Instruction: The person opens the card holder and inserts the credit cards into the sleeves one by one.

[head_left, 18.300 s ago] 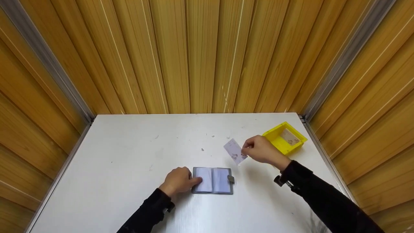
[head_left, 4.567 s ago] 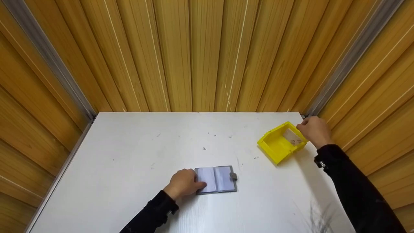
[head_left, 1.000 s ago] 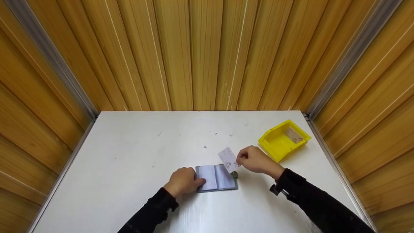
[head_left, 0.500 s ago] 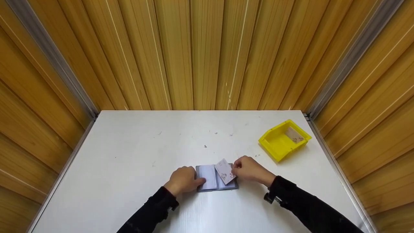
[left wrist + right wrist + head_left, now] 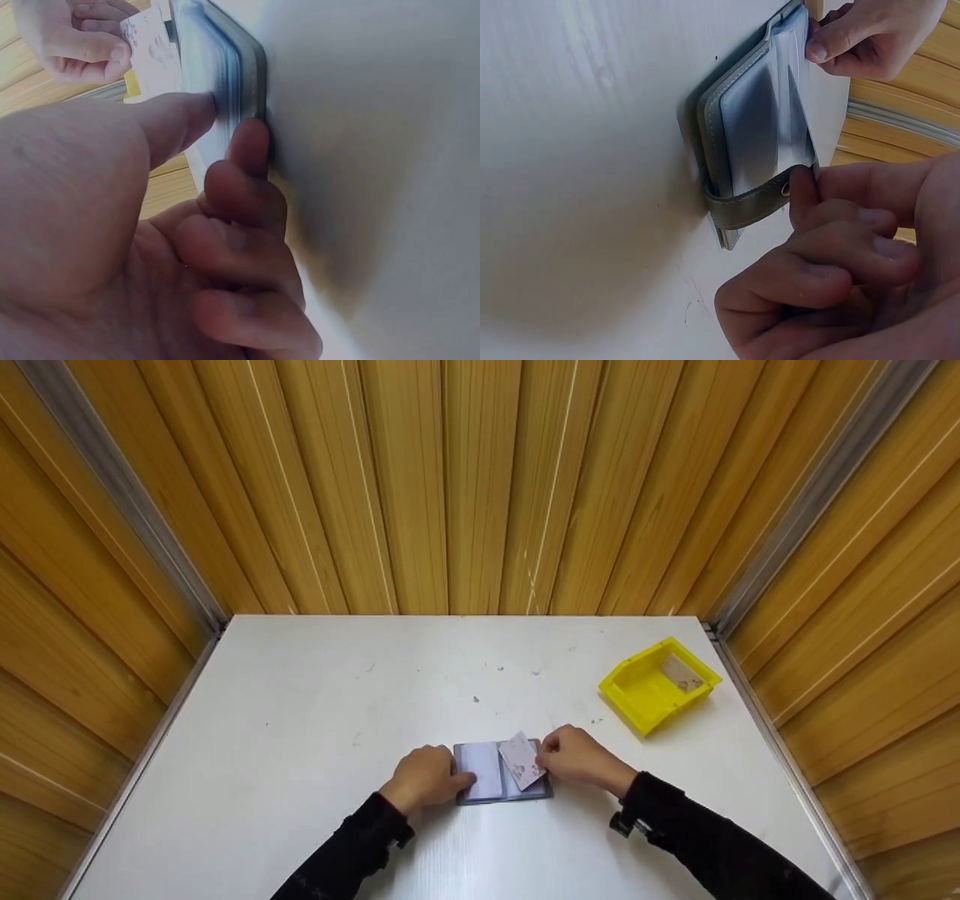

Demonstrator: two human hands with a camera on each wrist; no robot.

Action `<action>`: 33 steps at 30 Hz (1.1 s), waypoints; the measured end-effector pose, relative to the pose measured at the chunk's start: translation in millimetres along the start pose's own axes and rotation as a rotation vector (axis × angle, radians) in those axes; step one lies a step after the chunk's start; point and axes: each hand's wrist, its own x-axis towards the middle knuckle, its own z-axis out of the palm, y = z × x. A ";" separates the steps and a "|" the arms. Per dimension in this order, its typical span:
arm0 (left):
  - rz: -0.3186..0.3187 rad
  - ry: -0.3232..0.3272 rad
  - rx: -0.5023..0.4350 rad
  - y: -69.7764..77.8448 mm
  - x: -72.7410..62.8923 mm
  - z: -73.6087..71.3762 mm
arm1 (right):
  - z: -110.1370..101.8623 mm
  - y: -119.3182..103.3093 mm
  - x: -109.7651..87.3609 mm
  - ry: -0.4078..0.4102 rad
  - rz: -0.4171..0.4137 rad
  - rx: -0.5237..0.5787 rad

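Note:
A grey card holder (image 5: 480, 771) lies spread open on the white table, clear sleeves facing up. My left hand (image 5: 426, 776) grips its left edge, thumb on the sleeves; in the left wrist view the fingertips (image 5: 251, 142) sit at the cover's edge. My right hand (image 5: 583, 756) pinches a pale card (image 5: 520, 759) with small printed figures between thumb and forefinger. The card is tilted over the right-hand sleeve, its top corner past the holder's upper edge. In the right wrist view, the holder's snap strap (image 5: 746, 208) curves up by the right fingertips.
A yellow bin (image 5: 645, 706) stands at the table's right side, with another printed card (image 5: 681, 672) leaning inside it. Small dark marks dot the white table (image 5: 315, 682). Wood-look panels (image 5: 472, 487) rise behind and at both sides.
Since 4.6 seconds ago my right hand has come from beside the bin to the holder. Over the last second the card has moved down onto the right sleeve. My left hand stays put.

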 end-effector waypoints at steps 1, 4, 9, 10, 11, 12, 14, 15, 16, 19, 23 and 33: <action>0.005 0.005 -0.001 -0.6 0.0 0.6 | 0.4 0.4 0.4 -0.001 -0.001 0.001; 0.022 0.020 -0.011 -1.9 -0.6 1.9 | 1.5 1.1 1.2 0.002 -0.007 0.004; 0.027 0.028 -0.026 -1.7 -1.3 2.6 | 1.8 1.2 1.2 0.015 -0.002 0.014; 0.025 0.028 -0.029 -1.7 -1.4 2.5 | 1.9 1.3 1.5 0.013 0.001 0.015; 0.022 0.028 -0.028 -1.6 -1.4 2.5 | 1.9 1.2 1.5 0.010 0.002 0.013; 0.020 0.029 -0.027 -1.6 -1.4 2.5 | 1.9 1.0 1.7 0.006 0.002 0.012; 0.017 0.034 -0.022 -1.6 -1.2 2.4 | 2.0 1.3 1.7 0.003 -0.002 0.009; 0.016 0.037 -0.019 -1.8 -1.0 2.4 | 1.8 1.3 1.5 0.002 -0.006 0.007; 0.014 0.037 -0.016 -1.7 -0.9 2.4 | 1.7 1.6 1.7 0.001 -0.009 0.008; 0.010 0.036 -0.009 -1.6 -0.7 2.4 | 1.4 2.5 1.8 0.003 -0.016 0.012; 0.011 0.033 -0.005 -1.6 -0.3 2.1 | 1.5 2.8 2.1 0.001 -0.017 0.023; 0.020 0.033 -0.007 -1.0 -1.1 3.0 | 3.0 2.5 0.3 0.006 -0.040 0.001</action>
